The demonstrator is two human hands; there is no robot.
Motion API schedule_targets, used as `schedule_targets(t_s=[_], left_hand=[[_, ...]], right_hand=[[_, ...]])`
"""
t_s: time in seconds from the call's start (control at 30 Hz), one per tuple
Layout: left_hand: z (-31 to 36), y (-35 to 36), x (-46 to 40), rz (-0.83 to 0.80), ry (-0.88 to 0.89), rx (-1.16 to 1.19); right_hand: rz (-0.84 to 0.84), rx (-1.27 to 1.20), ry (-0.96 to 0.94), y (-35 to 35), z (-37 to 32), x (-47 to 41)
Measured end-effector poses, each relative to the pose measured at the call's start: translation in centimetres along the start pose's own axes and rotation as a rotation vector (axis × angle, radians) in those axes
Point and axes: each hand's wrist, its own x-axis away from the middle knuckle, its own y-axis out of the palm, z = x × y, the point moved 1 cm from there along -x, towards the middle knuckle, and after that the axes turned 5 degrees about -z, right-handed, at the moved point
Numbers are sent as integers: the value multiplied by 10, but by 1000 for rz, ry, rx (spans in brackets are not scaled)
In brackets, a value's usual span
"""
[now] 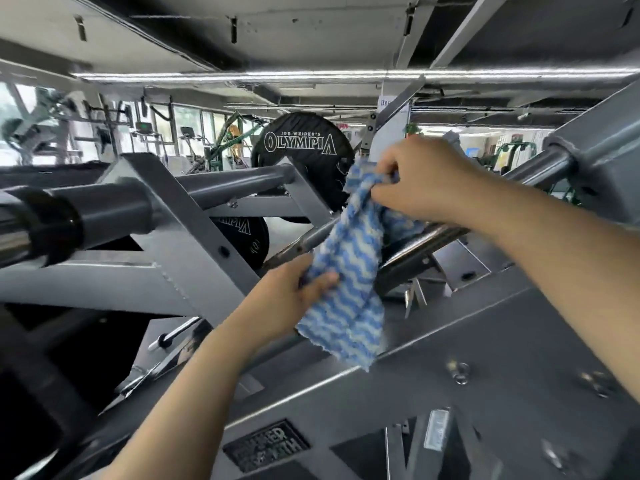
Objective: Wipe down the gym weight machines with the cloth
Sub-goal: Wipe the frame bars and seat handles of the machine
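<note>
My right hand (pixel 420 180) pinches the top end of the blue-and-white cloth (pixel 346 271), fingers curled into it; my left hand (pixel 294 296) grips its lower left edge, thumb on the fabric. The cloth hangs stretched between both hands, draped across a chrome bar (pixel 408 251) of the grey weight machine (pixel 194 244). An Olympia plate (pixel 301 147) sits behind.
</note>
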Motion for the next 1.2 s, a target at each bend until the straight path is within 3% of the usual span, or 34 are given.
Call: schedule_targets(t_s=[0.13, 0.23, 0.37, 0.5, 0.6, 0.67, 0.73, 0.77, 0.83, 0.9, 0.93, 0.97, 1.03, 1.2], left_hand=[[11, -10, -4, 76, -116, 198], [11, -9, -12, 13, -196, 306], [11, -7, -13, -130, -74, 316], [17, -25, 0, -56, 6, 233], [8, -45, 8, 110, -24, 44], [-6, -52, 7, 249, -90, -242], [-14, -49, 6, 348, -59, -609], [-18, -43, 6, 387, 26, -679], [-14, -28, 7, 309, 204, -574], [-7, -9, 6, -11, 190, -457], [-6, 2, 1, -101, 146, -605], [-8, 11, -3, -69, 139, -756], [-8, 23, -5, 32, 95, -874], [-20, 45, -14, 234, 152, -810]], right_hand=[[-69, -361, -18, 5, -4, 3], [-92, -450, 28, 6, -3, -1], [-105, -332, 1, -1, 0, -5], [-141, -72, -30, -21, -3, -4], [-217, 269, -21, -30, -2, -4], [-279, 480, -12, -23, 0, -9], [-422, 553, 25, -9, 2, -12], [-498, 528, 45, -1, 2, -11], [-597, 475, 5, 12, -3, -7], [-698, 498, -68, 22, -14, 0], [-742, 563, -85, 29, -19, 4], [-760, 646, -97, 36, -23, 9], [-682, 768, -145, 55, -26, 16], [-351, 807, -301, 83, -14, 21]])
